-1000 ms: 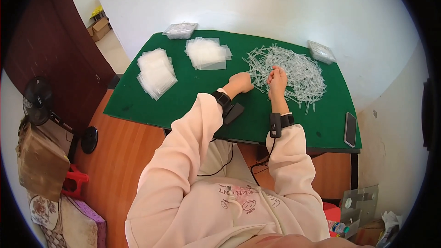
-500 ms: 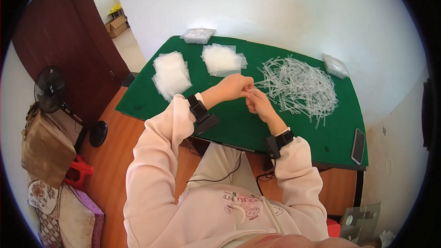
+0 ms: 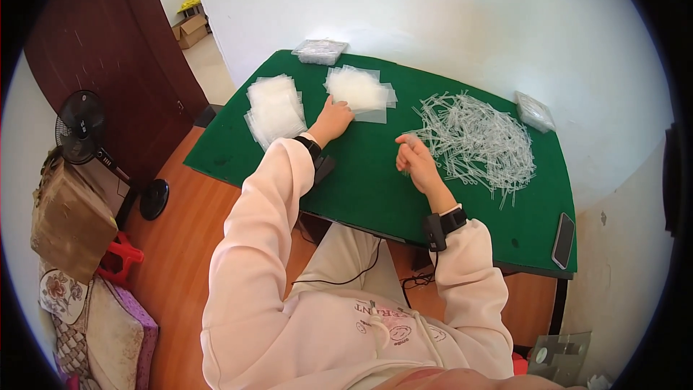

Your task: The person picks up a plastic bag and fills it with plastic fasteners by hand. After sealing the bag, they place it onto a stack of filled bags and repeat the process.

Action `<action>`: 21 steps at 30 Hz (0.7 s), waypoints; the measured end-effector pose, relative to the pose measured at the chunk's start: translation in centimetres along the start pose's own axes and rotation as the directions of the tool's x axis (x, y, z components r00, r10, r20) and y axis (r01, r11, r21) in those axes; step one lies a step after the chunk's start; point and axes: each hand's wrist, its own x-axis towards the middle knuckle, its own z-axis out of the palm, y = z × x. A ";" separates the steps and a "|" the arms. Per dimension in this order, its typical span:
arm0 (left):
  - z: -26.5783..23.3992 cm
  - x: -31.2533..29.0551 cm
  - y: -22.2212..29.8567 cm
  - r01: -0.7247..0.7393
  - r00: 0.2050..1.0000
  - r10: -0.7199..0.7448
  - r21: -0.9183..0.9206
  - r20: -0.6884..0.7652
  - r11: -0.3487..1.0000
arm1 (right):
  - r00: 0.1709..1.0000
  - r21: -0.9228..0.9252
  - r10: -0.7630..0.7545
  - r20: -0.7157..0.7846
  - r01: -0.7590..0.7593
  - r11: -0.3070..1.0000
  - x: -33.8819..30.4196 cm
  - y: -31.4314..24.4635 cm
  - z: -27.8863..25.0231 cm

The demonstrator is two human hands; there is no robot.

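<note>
The left hand [image 3: 333, 117] is stretched out to the far middle of the green table [image 3: 375, 188], and its fingers are laid on the near edge of a loose stack of small clear bags [image 3: 357, 89]. Whether one bag is pinched or only touched cannot be told; the fingertips are hidden under the hand. The right hand [image 3: 415, 162] is held up, closer in, curled narrow, and something thin and clear appears to be held at the fingertips, though it is too small to be certain. Just right of it lies a big tangle of clear plastic sticks [image 3: 476, 141], spread across the right half of the table.

By the look of it, a bag is being fetched for what the right hand holds. A single bag would have to be peeled off the stack without the others being dragged along, then brought toward the right hand.

A second stack of clear bags [image 3: 274, 108] is seen further left, well apart from the sticks. A clear tray [image 3: 320, 50] is set at the far edge, another clear tray [image 3: 535, 110] at the far right. A dark phone [image 3: 563, 240] lies at the near right corner. Between the two hands the cloth is bare, so nothing blocks the way. On the floor to the left a black fan [image 3: 83, 130] stands.
</note>
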 end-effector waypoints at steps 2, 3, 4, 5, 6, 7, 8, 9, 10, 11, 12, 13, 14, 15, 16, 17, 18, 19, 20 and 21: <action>-0.3 0.3 0.0 -0.006 0.997 0.010 -0.040 0.082 0.999 | 0.992 -0.228 -0.010 0.124 0.039 0.973 0.5 1.2 -0.7; -0.7 0.4 0.0 -0.005 0.986 0.018 -0.077 0.167 0.997 | 0.982 -0.335 -0.002 0.190 0.067 0.940 0.6 1.4 -0.7; -1.1 0.5 0.0 -0.001 0.968 0.029 -0.114 0.249 0.993 | 0.981 -0.337 -0.001 0.193 0.067 0.939 0.7 1.4 -0.8; -1.5 0.8 0.6 -0.002 0.969 0.030 -0.117 0.245 0.993 | 0.982 -0.362 -0.002 0.191 0.072 0.929 0.6 1.2 -1.0; -2.0 0.8 1.5 0.028 0.970 0.015 -0.172 0.242 0.985 | 0.982 -0.387 -0.003 0.189 0.077 0.919 0.4 1.0 -1.1; -2.4 0.9 2.4 0.056 0.971 0.000 -0.226 0.239 0.973 | 0.983 -0.412 -0.004 0.186 0.082 0.908 0.3 0.8 -1.3; -2.6 0.6 2.6 0.088 0.971 -0.021 -0.272 0.239 0.958 | 0.982 -0.413 -0.006 0.191 0.086 0.907 0.2 0.6 -1.0; -2.8 0.5 2.6 0.090 0.971 -0.024 -0.269 0.237 0.959 | 0.987 -0.398 0.011 0.159 0.054 0.916 0.0 0.4 -0.8; -3.0 0.4 2.5 0.076 0.986 -0.020 -0.336 0.166 0.939 | 0.991 -0.381 0.028 0.128 0.023 0.924 -0.2 0.2 -0.6; -3.2 0.3 2.4 0.056 0.995 -0.020 -0.400 0.095 0.915 | 0.994 -0.364 0.048 0.097 -0.009 0.931 -0.3 0.2 -0.3; -3.3 0.1 2.3 0.033 0.999 -0.025 -0.461 0.023 0.887 | 0.994 -0.366 0.047 0.100 -0.007 0.931 -0.2 0.1 -0.1; -3.4 0.0 2.3 0.034 0.999 -0.029 -0.460 0.020 0.887 | 0.996 -0.381 0.031 0.085 0.004 0.924 -0.1 0.1 -0.1; -3.4 -0.3 2.2 0.002 0.998 0.026 -0.469 0.053 0.883 | 0.997 -0.397 0.016 0.073 0.014 0.917 0.0 0.1 0.1; -3.5 -0.6 2.1 -0.028 0.993 0.079 -0.479 0.087 0.877 | 0.998 -0.414 0.001 0.062 0.025 0.910 0.1 0.1 0.2; -3.6 -1.1 1.9 -0.054 0.984 0.129 -0.489 0.119 0.870 | 0.997 -0.417 0.002 0.072 0.028 0.909 0.1 0.4 0.3; -3.6 -1.6 2.2 -0.045 0.986 0.117 -0.485 0.118 0.873 | 0.999 -0.376 0.015 0.047 0.004 0.926 0.0 0.7 0.4; -4.8 -1.1 3.7 -0.012 0.963 0.118 -0.399 0.242 0.917 | 1.000 -0.341 0.025 0.001 -0.023 0.940 -0.1 0.8 -0.4; -5.9 -0.6 5.1 0.010 0.926 0.107 -0.306 0.362 0.952 | 0.998 -0.304 0.036 -0.044 -0.048 0.952 -0.1 1.0 -1.3; -7.2 -0.5 5.5 0.028 0.875 0.072 -0.198 0.479 0.980 | 0.999 -0.309 0.034 -0.041 -0.045 0.950 0.1 0.9 -1.5; -7.9 -0.7 5.4 0.037 0.876 0.064 -0.199 0.479 0.979 | 0.999 -0.297 0.026 -0.037 -0.036 0.954 0.2 1.1 -1.4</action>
